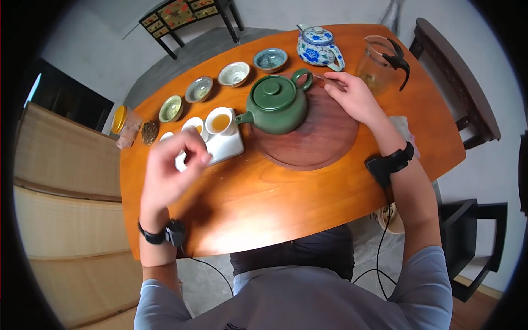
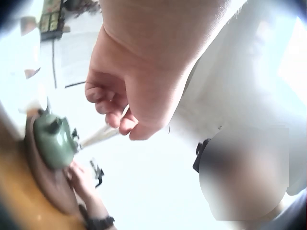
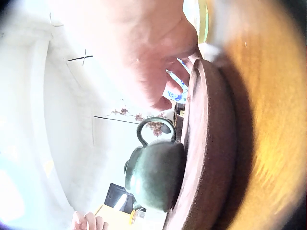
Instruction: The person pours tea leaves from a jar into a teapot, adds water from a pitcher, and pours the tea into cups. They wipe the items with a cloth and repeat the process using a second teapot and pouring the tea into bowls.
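Observation:
A green teapot (image 1: 276, 107) stands lidded on a round dark wooden board (image 1: 330, 137), its spout toward a white tray (image 1: 226, 147). On that tray, a white cup (image 1: 221, 122) holds amber liquid; another cup (image 1: 196, 127) is partly covered. My left hand (image 1: 171, 168), blurred, is raised by the tray's left part with fingers curled; the left wrist view shows nothing held in the left hand (image 2: 136, 91). My right hand (image 1: 355, 98) reaches past the teapot's handle, fingers loosely extended at the board's far edge. In the right wrist view, the right hand (image 3: 158, 62) is by the board's rim (image 3: 211, 143).
Several bowls, one of them blue-grey (image 1: 270, 59), curve along the table's far side. A blue-and-white teapot (image 1: 318, 47) and a glass pitcher (image 1: 372, 69) stand beyond my right hand. A yellow-lidded jar (image 1: 127, 124) is at the left; a cloth (image 1: 404, 129) lies at the right.

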Motion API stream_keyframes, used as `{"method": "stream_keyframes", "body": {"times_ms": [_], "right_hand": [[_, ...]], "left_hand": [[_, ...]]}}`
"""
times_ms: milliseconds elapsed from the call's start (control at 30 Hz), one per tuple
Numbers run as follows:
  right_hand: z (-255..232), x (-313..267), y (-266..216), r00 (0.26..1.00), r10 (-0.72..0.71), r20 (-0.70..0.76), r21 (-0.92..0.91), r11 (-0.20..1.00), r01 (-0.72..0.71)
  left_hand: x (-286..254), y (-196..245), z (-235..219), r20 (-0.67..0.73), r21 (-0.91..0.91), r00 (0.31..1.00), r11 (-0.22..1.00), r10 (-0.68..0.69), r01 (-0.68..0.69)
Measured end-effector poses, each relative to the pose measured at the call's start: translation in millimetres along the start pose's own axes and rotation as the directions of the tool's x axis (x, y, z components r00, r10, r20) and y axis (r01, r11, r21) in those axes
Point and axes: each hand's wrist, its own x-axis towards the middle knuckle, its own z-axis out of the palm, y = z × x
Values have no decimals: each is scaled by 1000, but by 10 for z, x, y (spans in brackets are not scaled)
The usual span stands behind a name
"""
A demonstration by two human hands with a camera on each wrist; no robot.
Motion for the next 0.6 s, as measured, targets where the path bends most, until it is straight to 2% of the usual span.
{"method": "stream_keyframes", "body": {"times_ms": [67, 133, 167, 200, 267, 300, 333, 367, 400, 433, 467, 500, 533, 567, 600], "right_hand": [[-17, 14, -19, 998, 69, 6, 58, 996, -69], [-23, 15, -16, 998, 64, 17, 51, 997, -64], [-31, 17, -19, 998, 68, 9, 42, 997, -69], [-42, 12, -47, 998, 58, 15, 39, 998, -58], [-52, -33, -109, 996, 84, 21, 15, 996, -85], [-54, -54, -148, 996, 82, 25, 14, 996, -83], [-66, -65, -198, 997, -50, -53, -142, 989, 42], [-87, -72, -263, 975, -192, -107, -303, 941, 152], [-114, -74, -349, 975, -197, -101, -310, 938, 158], [-160, -75, -445, 952, -250, -175, -183, 959, 219], [-236, -91, -542, 922, -289, -259, -65, 957, 282], [-299, -137, -678, 835, -382, -396, -154, 924, 349], [-388, -146, -667, 834, -376, -404, -187, 926, 328], [-509, -106, -601, 686, -480, -546, -252, 875, 413], [-637, -89, -570, 503, -568, -652, -334, 810, 481]], "left_hand": [[95, -75, -257, -75, 24, 996, 999, -46, 48], [133, -146, -477, -223, 130, 961, 973, -161, 193], [106, -179, -588, -250, 301, 941, 906, -226, 298], [65, -232, -674, -262, 299, 939, 906, -224, 300], [-10, -358, -799, -175, 605, 962, 748, -211, 274], [-38, -376, -838, -138, 620, 939, 711, -316, 330], [-89, -434, -866, -143, 617, 938, 712, -317, 335], [-150, -524, -883, -88, 651, 932, 688, -352, 321], [-202, -596, -905, -34, 682, 922, 666, -385, 303], [-232, -645, -937, -35, 675, 925, 673, -378, 301], [-236, -703, -952, -11, 667, 909, 675, -417, 317], [-216, -763, -946, 28, 656, 893, 682, -450, 324], [-208, -811, -938, 56, 642, 902, 707, -429, 297], [-215, -842, -932, 38, 581, 885, 732, -463, 358], [-204, -857, -921, 28, 514, 865, 749, -501, 418]]}}
